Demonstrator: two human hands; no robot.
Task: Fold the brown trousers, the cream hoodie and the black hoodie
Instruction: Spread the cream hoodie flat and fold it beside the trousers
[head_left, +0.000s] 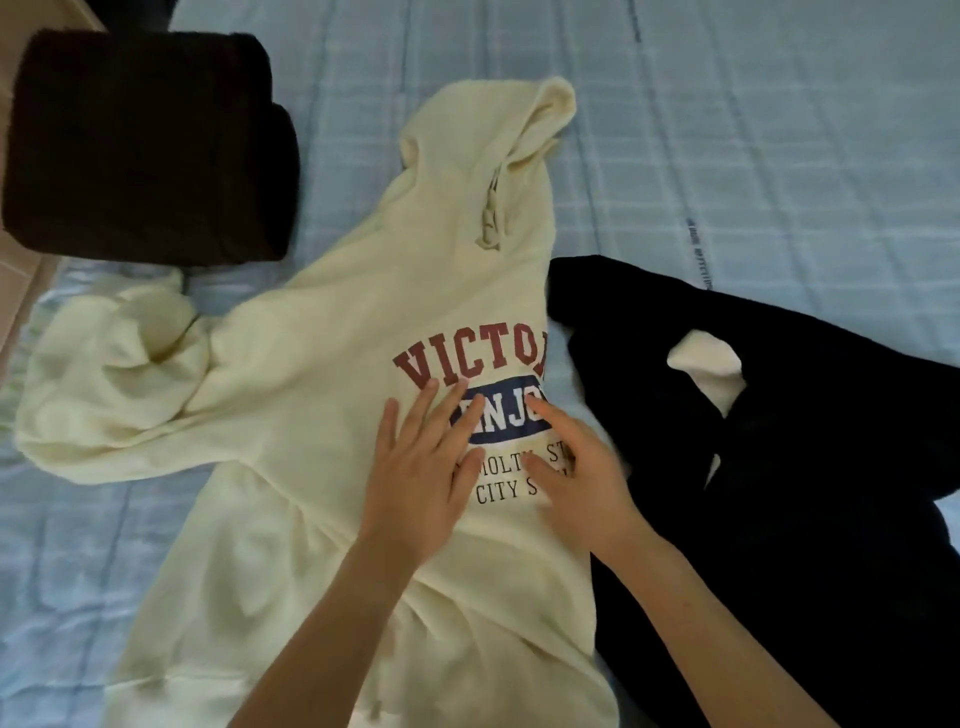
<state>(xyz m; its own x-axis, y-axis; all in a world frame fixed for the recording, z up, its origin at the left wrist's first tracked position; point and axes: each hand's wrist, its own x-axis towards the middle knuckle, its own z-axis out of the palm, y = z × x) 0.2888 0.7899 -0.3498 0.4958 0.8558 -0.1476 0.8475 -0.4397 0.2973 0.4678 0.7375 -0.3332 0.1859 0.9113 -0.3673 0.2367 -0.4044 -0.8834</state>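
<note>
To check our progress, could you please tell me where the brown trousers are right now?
In the head view the brown trousers lie folded at the upper left of the bed, left of the cream hoodie.

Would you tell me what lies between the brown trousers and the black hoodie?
The cream hoodie lies between the brown trousers and the black hoodie, as the head view shows.

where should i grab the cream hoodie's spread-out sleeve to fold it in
Pinch the sleeve near its far end, coming from the left with the left hand. It lies bunched and spread sideways off the cream hoodie, so that end is free to lift.
</note>
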